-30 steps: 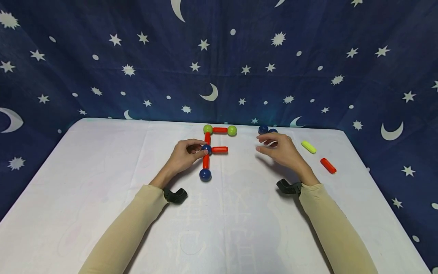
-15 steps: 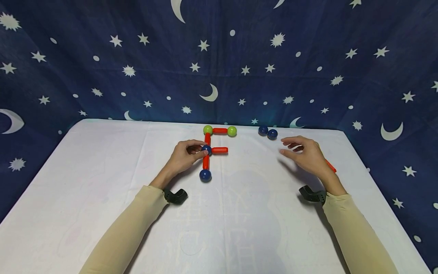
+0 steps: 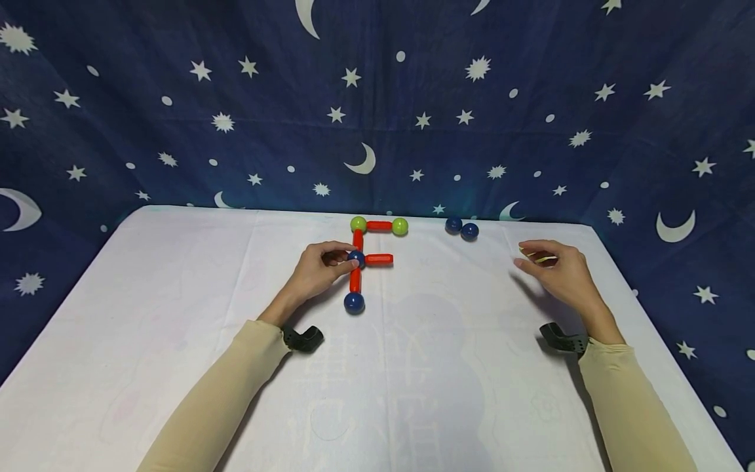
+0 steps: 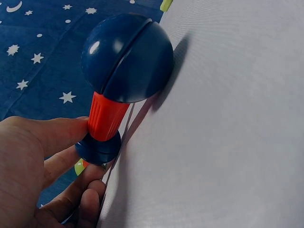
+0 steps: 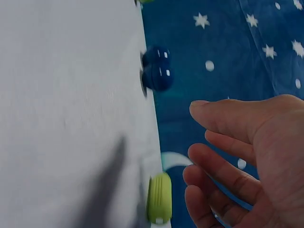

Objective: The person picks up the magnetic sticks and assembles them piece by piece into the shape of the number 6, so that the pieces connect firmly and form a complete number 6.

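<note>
My left hand pinches the middle blue ball of a magnetic ball-and-rod figure lying on the table. From that ball, one red rod runs to a green ball and another to a lower blue ball. A third red rod points right, its far end free. At the top, a red rod joins the green ball to a second green ball. My right hand hovers, fingers relaxed, over a yellow-green rod; the right wrist view shows them apart.
Two loose blue balls sit side by side near the back edge of the white-covered table. Behind it hangs a dark blue cloth with stars and moons. Black wrist devices show at both sleeves.
My right hand has moved right, away from the loose blue balls, to above the yellow-green rod. It now hides the loose red rod. The left hand and the figure have stayed put.
</note>
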`<control>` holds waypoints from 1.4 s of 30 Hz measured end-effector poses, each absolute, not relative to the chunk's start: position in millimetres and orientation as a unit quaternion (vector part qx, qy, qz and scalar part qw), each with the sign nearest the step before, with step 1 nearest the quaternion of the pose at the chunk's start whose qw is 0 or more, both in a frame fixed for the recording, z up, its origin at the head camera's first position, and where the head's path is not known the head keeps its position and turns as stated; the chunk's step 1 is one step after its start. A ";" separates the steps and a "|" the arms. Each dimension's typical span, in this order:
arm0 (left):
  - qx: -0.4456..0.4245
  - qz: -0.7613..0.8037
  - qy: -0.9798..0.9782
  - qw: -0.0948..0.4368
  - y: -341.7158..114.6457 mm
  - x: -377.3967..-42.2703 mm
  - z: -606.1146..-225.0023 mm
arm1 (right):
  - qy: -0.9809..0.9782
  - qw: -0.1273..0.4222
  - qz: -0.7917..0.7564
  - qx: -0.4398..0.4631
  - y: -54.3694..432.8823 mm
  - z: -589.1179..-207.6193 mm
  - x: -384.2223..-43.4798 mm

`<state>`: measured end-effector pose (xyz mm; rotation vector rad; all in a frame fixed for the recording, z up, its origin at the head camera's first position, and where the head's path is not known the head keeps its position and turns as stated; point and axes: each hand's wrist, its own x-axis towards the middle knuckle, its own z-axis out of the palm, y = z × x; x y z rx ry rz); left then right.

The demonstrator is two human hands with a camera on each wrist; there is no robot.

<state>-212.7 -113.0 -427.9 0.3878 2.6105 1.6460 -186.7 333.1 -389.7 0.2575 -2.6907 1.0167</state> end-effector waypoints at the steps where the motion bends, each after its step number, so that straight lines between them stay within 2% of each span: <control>1: 0.124 0.529 0.839 0.016 -112.8 -212.7 -427.7 | -0.926 0.127 0.346 0.081 336.9 -389.4 -186.3; 17: 0.126 0.519 0.845 0.014 -113.9 -212.3 -428.0 | -0.946 0.034 0.319 -0.036 393.4 -396.8 -179.1; 22: 0.126 0.521 0.844 0.014 -113.7 -212.7 -428.1 | -0.949 -0.001 0.314 -0.036 405.2 -403.7 -177.9; 30: 0.127 0.522 0.843 0.016 -113.0 -213.3 -427.1 | -0.949 -0.027 0.313 -0.026 412.5 -403.3 -175.2; 42: 0.129 0.522 0.843 0.013 -113.1 -212.7 -426.8 | -0.952 -0.032 0.304 -0.013 408.5 -398.9 -176.3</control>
